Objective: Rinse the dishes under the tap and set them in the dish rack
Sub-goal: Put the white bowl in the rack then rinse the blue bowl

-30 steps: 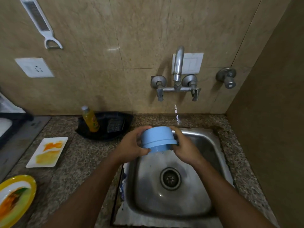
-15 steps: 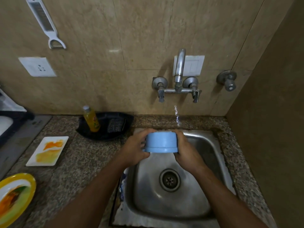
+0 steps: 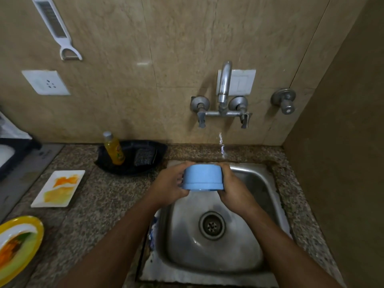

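Blue plastic bowl (image 3: 203, 177), turned upside down, is held over the back edge of a steel sink (image 3: 259, 183). The left hand (image 3: 169, 187) grips its left side and the right hand (image 3: 234, 189) grips its right side, fingers curled round the wall, so each grip is closed on the bowl. A thin stream of water (image 3: 222, 145) falls from the tap (image 3: 224, 88) on the tiled wall and comes down just behind the bowl, near the right hand; whether it strikes the bowl cannot be told.

Judging from this, the step in hand is rinsing the bowl's outside. To do it well, the bowl should sit squarely under the stream and be turned slowly so water reaches all round the wall and base, then be flipped to flush the inside, and tipped to drain over the sink before it leaves. Wet plastic is slippery, so both grips should stay firm.

Left of the sink, on the speckled stone bench (image 3: 108, 204), a black tray (image 3: 128, 163) at the back edge holds a yellow bottle (image 3: 114, 150) and a scrubbing pad (image 3: 144, 157). Further left lies a white rectangular plate (image 3: 59, 189) smeared orange, and at the near left corner a round yellow plate (image 3: 19, 246) with food residue. Both appear to await rinsing. A white peeler (image 3: 56, 28) hangs on the wall. No dish rack is clearly visible.
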Tool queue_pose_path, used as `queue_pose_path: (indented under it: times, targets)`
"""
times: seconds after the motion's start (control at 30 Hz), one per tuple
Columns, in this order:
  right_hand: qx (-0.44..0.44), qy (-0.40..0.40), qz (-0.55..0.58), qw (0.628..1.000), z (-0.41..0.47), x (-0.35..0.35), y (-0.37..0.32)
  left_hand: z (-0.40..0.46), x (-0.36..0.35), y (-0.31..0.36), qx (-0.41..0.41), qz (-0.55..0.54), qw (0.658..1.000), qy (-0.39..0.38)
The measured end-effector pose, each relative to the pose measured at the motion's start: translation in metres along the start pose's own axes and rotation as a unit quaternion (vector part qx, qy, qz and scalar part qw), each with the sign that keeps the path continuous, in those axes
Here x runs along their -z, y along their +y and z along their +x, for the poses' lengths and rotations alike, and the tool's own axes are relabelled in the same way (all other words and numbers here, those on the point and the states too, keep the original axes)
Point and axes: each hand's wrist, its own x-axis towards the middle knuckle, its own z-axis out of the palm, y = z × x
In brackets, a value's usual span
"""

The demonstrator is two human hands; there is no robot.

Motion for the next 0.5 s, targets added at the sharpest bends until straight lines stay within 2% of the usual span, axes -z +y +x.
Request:
queue_pose_path:
  times: [0.3, 0.5]
  targets:
    - [-0.041, -0.028, 0.047, 0.998, 0.007, 0.008, -0.005, 0.008, 0.019, 0.016, 0.070, -0.032, 0.996, 0.036]
    - [0.007, -0.006, 0.013, 1.000, 0.014, 0.004, -0.007, 0.003, 0.023, 0.021, 0.055, 0.007, 0.997, 0.048]
